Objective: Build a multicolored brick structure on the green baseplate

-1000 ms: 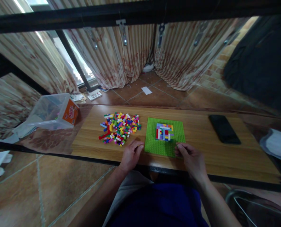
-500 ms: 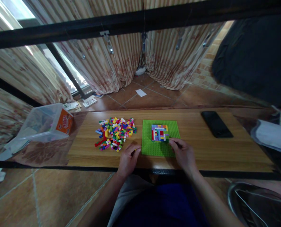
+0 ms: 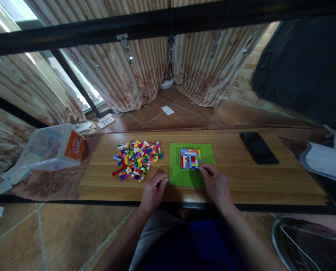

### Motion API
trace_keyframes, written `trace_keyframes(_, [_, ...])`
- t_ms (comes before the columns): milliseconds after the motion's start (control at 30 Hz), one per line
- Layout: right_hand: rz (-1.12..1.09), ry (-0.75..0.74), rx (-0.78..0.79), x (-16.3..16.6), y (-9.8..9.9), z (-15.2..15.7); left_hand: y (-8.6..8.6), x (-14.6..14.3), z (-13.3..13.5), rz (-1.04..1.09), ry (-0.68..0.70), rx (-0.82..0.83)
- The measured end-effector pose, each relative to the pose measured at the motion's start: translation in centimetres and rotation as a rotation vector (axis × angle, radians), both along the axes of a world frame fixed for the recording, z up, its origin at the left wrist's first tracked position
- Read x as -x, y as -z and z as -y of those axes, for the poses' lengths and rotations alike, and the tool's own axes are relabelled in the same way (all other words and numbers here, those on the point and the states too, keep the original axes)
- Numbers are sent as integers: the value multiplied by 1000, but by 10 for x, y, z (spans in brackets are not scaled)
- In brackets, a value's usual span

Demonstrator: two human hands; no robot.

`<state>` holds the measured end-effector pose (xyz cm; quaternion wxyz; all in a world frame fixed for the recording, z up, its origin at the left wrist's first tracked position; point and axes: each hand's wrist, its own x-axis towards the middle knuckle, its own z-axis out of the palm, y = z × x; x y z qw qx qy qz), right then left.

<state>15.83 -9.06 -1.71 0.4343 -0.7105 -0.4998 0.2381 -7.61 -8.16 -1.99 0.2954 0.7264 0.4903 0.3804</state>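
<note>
On the green studded baseplate (image 3: 179,178) stands a low, square build of many-coloured toy bricks (image 3: 190,159). My right hand (image 3: 217,184) reaches in from the right, thumb and forefinger pinched at the build's near right corner. Whatever those fingertips hold is too small to make out. By the plate's left edge, my left hand (image 3: 153,191) rests on the table with its fingers closed. A bit of a small yellow brick (image 3: 161,180) shows between its thumb and forefinger. Just beyond that hand lies a heap of loose bricks (image 3: 141,156) in mixed colours.
The wooden table (image 3: 241,188) carries a black phone (image 3: 258,148) at the right. Left of the table is a clear plastic box (image 3: 49,145) with an orange label. A dark metal bar (image 3: 145,28) crosses above, before striped curtains (image 3: 148,71).
My right hand has moved slightly left, its fingertips now closer against the build's near right corner. The left hand has stayed almost still, with the yellow brick in it.
</note>
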Motion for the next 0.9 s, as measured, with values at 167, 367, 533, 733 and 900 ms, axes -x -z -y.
trace_keyframes(167, [31,37,-68,5,-2,-1,1,0,0,19,7,-21])
trace_keyframes(367, [82,50,-68,5,-1,0,2,-1,1,21,2,-18])
trace_keyframes(533, [165,27,-17,5,-1,1,3,-1,1,36,-2,-10])
trace_keyframes(733, [285,13,-58,7,-2,2,4,0,1,23,8,-2])
trace_keyframes(900, [332,-17,-88,6,0,1,2,0,1,23,4,0])
